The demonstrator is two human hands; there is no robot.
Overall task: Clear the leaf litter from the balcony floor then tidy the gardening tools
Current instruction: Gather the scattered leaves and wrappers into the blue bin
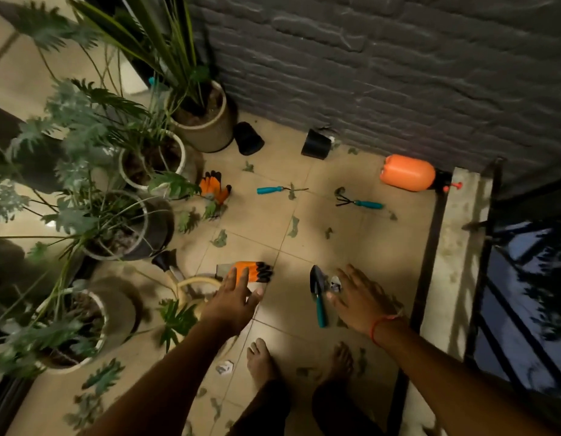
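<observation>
Along the left edge of the beige tiled balcony floor [336, 234] stand round potted plants [147, 158]; a rough grey brick wall [367, 73] closes the far edge. Torn green leaves [293, 226] scatter across the smooth tiles. Left hand [232, 302], fingers straight and together, reaches over an orange glove [252, 272]. Right hand [362, 302], fingers spread wide, hovers beside a teal-handled trowel [317, 294], holding nothing.

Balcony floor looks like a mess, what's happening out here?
A barefoot person is bending over the tiled floor, both hands open. The left hand reaches toward an orange glove; the right hand hovers beside a teal-handled trowel. Neither holds anything yet. Leaves, a small rake and an orange sprayer lie scattered around.
</observation>
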